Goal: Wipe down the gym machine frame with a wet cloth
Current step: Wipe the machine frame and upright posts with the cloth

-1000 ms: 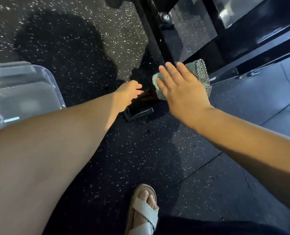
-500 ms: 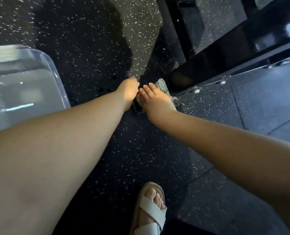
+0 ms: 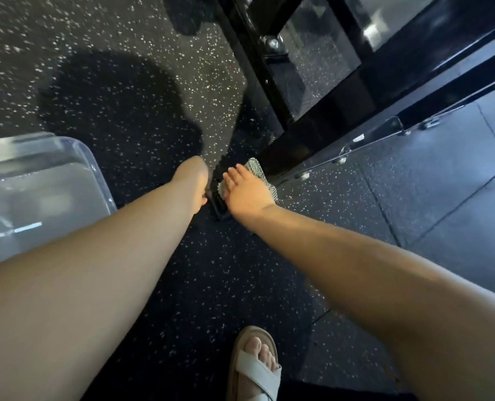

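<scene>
the right hand (image 3: 247, 188) lies flat, fingers straight, pressing the cloth (image 3: 257, 171) (pale green, checked) against the low end of the black machine frame (image 3: 304, 140) at mid-frame. just left, the left hand (image 3: 192, 183) touches the frame's foot, its fingers hidden. a clear plastic tub (image 3: 37, 192) sits at left; a sandalled foot (image 3: 256, 366) shows at bottom centre.
</scene>
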